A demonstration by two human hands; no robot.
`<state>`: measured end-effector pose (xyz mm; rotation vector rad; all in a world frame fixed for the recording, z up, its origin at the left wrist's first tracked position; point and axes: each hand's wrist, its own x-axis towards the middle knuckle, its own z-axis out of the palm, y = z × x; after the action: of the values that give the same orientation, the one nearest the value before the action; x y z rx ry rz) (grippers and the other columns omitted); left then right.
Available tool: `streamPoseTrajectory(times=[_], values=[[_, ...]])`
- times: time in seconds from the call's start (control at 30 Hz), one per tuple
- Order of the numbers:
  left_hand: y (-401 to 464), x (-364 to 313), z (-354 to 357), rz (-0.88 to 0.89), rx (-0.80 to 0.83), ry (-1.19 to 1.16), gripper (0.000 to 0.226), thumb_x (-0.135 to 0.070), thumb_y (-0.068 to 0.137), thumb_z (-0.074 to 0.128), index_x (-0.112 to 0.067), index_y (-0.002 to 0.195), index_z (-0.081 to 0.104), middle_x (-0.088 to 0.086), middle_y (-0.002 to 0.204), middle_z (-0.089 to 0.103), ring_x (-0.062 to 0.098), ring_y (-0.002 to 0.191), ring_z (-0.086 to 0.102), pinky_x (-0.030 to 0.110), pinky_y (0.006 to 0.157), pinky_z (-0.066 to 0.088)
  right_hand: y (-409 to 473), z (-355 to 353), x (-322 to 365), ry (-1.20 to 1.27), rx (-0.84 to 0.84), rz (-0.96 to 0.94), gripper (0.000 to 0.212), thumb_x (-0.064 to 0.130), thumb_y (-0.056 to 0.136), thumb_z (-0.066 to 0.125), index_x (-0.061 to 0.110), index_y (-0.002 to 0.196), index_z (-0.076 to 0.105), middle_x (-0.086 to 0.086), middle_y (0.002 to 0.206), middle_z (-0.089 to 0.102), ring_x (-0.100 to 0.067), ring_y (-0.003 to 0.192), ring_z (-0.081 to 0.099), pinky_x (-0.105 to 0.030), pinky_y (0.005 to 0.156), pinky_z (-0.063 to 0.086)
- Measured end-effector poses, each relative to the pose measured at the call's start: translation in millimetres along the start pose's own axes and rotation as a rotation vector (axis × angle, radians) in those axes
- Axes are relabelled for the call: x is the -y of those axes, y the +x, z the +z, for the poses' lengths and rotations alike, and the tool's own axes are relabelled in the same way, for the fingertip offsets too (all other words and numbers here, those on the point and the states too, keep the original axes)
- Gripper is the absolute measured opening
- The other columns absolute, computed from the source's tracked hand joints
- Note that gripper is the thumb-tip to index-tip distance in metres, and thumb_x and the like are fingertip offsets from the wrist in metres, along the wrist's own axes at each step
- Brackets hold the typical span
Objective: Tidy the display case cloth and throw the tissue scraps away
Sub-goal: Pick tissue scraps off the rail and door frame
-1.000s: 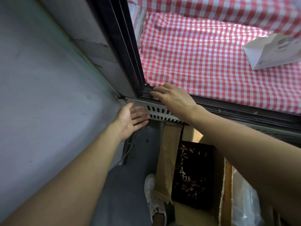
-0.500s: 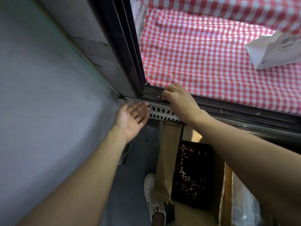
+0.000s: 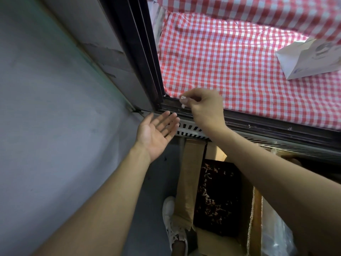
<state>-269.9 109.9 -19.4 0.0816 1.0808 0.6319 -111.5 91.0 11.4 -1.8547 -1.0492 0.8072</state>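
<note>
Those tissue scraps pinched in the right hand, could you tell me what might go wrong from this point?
1. The tissue scraps are tiny and held only at the fingertips of the right hand; one could slip into the dark door track below.
2. The open left hand waits beside, not under, the pinch, so a dropped scrap may miss the palm and fall to the floor.
3. The right hand sits at the checked cloth edge and could ruffle it.
</note>
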Motion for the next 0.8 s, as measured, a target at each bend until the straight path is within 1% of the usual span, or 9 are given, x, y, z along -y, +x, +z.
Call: streamPoseTrajectory(times=[0.1, 0.2, 0.27, 0.37, 0.47, 0.53, 0.6, 0.7, 0.8], values=[[-2.8, -0.3, 3.3, -0.007, 0.054, -0.028, 0.050, -0.039, 0.101, 0.042, -0.001, 0.130, 0.057, 0.018, 0.123, 0.067, 0.031, 0.110, 0.067, 0.043, 0.093, 0.055, -23.1, 8.0, 10.6, 0.013, 0.090, -0.047, 0.012, 0.006, 0.090, 0.069, 0.012, 0.094, 0.079, 0.006, 0.089, 0.075, -0.003, 0.083, 0.069, -0.015, 0.079, 0.055], [-4.0, -1.1, 3.0, -0.025, 0.102, -0.031, 0.052, -0.042, 0.102, 0.038, -0.003, 0.132, 0.055, 0.014, 0.109, 0.073, 0.026, 0.101, 0.072, 0.038, 0.084, 0.055, -40.6, 16.6, 15.6, -0.057, 0.159, -0.132, 0.015, 0.003, 0.089, 0.069, 0.010, 0.098, 0.079, 0.000, 0.094, 0.076, -0.007, 0.086, 0.068, -0.018, 0.081, 0.054], [-3.7, -2.2, 1.2, -0.032, 0.131, -0.033, 0.056, -0.045, 0.103, 0.034, -0.003, 0.135, 0.055, 0.014, 0.115, 0.071, 0.025, 0.107, 0.070, 0.036, 0.094, 0.051, -47.1, 21.4, 16.1, -0.130, 0.207, -0.193, 0.015, 0.004, 0.089, 0.070, 0.009, 0.099, 0.079, -0.005, 0.095, 0.077, -0.015, 0.087, 0.069, -0.023, 0.080, 0.054], [0.5, -3.5, -2.3, -0.030, 0.186, -0.049, 0.060, -0.047, 0.103, 0.030, -0.004, 0.139, 0.053, 0.017, 0.136, 0.060, 0.030, 0.125, 0.059, 0.040, 0.114, 0.036, -50.4, 31.6, 18.9, -0.237, 0.227, -0.293, 0.016, 0.005, 0.088, 0.069, 0.007, 0.100, 0.079, -0.012, 0.096, 0.078, -0.027, 0.090, 0.072, -0.040, 0.084, 0.056], [1.9, -2.6, -1.9, -0.026, 0.198, -0.061, 0.061, -0.047, 0.104, 0.027, -0.005, 0.138, 0.053, 0.015, 0.138, 0.059, 0.029, 0.125, 0.058, 0.041, 0.114, 0.035, -48.5, 39.8, 18.7, -0.344, 0.288, -0.314, 0.024, 0.004, 0.095, 0.059, -0.002, 0.114, 0.073, -0.021, 0.119, 0.071, -0.035, 0.114, 0.065, -0.046, 0.100, 0.046], [1.6, -2.8, -1.1, -0.017, 0.185, -0.070, 0.058, -0.044, 0.104, 0.028, -0.005, 0.136, 0.056, 0.015, 0.136, 0.061, 0.029, 0.124, 0.060, 0.041, 0.111, 0.039, -47.1, 39.8, 14.7, -0.416, 0.321, -0.304, 0.030, 0.008, 0.098, 0.053, -0.003, 0.123, 0.065, -0.025, 0.127, 0.063, -0.040, 0.120, 0.057, -0.045, 0.101, 0.043], [2.3, -3.8, -0.8, -0.007, 0.157, -0.069, 0.054, -0.040, 0.105, 0.031, -0.004, 0.133, 0.058, 0.014, 0.133, 0.063, 0.028, 0.121, 0.062, 0.040, 0.110, 0.040, -49.0, 38.3, 15.0, -0.463, 0.312, -0.329, 0.030, 0.010, 0.097, 0.054, -0.002, 0.122, 0.066, -0.025, 0.123, 0.064, -0.041, 0.116, 0.056, -0.045, 0.096, 0.044], [3.2, -5.2, 0.1, -0.001, 0.108, -0.052, 0.047, -0.036, 0.105, 0.036, -0.005, 0.125, 0.065, 0.011, 0.128, 0.067, 0.025, 0.116, 0.065, 0.036, 0.109, 0.042, -50.9, 42.0, 14.0, -0.486, 0.229, -0.396, 0.015, 0.003, 0.081, 0.076, -0.001, 0.096, 0.077, -0.016, 0.096, 0.075, -0.031, 0.095, 0.068, -0.036, 0.086, 0.053], [3.0, -6.0, 2.6, 0.004, 0.080, -0.033, 0.044, -0.034, 0.104, 0.040, -0.007, 0.108, 0.073, 0.008, 0.117, 0.071, 0.022, 0.107, 0.069, 0.033, 0.109, 0.042, -49.6, 42.4, 9.9, -0.452, 0.193, -0.397, 0.005, 0.008, 0.079, 0.078, 0.005, 0.083, 0.077, -0.008, 0.082, 0.072, -0.025, 0.083, 0.063, -0.036, 0.073, 0.053]])
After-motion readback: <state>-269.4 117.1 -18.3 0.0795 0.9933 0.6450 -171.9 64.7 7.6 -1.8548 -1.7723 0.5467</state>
